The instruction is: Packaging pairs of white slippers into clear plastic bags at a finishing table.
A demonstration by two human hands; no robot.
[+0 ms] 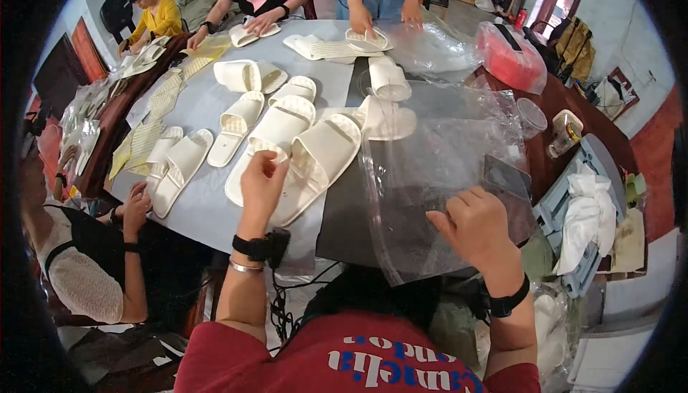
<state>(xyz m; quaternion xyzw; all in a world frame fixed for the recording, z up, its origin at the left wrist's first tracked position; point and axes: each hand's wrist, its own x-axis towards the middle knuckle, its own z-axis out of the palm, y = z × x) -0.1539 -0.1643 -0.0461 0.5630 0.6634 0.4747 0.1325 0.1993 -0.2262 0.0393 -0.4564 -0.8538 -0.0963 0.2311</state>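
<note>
My left hand (264, 184) is at the near end of a pair of cream slippers (326, 151), in front of the left one. Its fingers are loosely bent, with a gap to the thumb, and I see nothing held; whether it touches the slipper I cannot tell. My right hand (473, 222) hovers over or rests on a large clear plastic bag (419, 199), fingers bent and thumb apart, holding nothing visible. The bag lies flat on the black part of the table. A dark flat rectangular thing (505, 176) lies by its right side.
More slippers (240, 117) lie across the white table covering (201, 92). Other people's hands (362, 24) handle slippers at the far edge; a person (93, 250) sits at the left. A pink plastic-wrapped bundle (510, 56), a clear container (565, 135) and a grey-blue stool (588, 199) stand right.
</note>
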